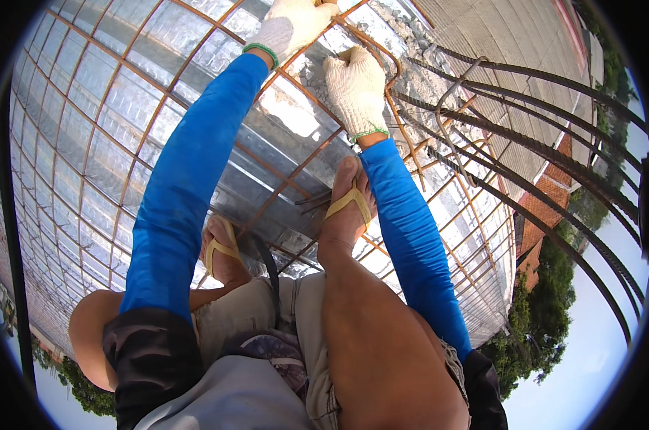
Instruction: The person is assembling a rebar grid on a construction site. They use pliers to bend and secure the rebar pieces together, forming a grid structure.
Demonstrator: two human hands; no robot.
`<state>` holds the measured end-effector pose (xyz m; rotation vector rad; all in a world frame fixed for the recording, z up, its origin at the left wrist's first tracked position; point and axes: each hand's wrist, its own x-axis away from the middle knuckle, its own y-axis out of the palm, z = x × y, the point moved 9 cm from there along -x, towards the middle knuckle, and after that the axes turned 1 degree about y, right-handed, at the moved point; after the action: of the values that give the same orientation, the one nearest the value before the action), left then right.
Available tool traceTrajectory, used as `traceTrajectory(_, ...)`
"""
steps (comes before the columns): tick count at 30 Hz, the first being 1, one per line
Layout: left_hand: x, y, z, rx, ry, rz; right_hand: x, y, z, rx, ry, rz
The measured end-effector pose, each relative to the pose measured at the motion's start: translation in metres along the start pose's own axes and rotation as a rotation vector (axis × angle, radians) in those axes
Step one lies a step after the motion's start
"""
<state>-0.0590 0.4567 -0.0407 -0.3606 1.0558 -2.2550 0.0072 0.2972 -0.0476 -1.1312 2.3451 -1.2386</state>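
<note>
Left hand (293, 30), right hand (356, 87) curled near mesh (170, 92) edge; can't tell what's held. Mesh likely stiff, rough; grasp mid-span.

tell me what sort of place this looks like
Probably an outdoor construction site, perhaps a raised deck: rusty steel mesh lies over shiny metal sheeting, thick ribbed bars jut out on the right, and green trees show beyond the edge.
</note>
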Motion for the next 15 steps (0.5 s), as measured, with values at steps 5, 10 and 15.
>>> traceTrajectory(5, -0.011, -0.003, 0.002, 0.012, -0.029, -0.012, -0.005, -0.002, 0.001, -0.053, -0.011, 0.057)
traceTrajectory(10, -0.012, -0.004, -0.006, 0.062, -0.086, 0.003, -0.018, -0.005, 0.019, -0.23, 0.084, 0.064)
traceTrajectory(15, -0.013, 0.003, -0.013, 0.172, -0.155, 0.065, -0.016, -0.005, 0.019, -0.333, 0.198, 0.114)
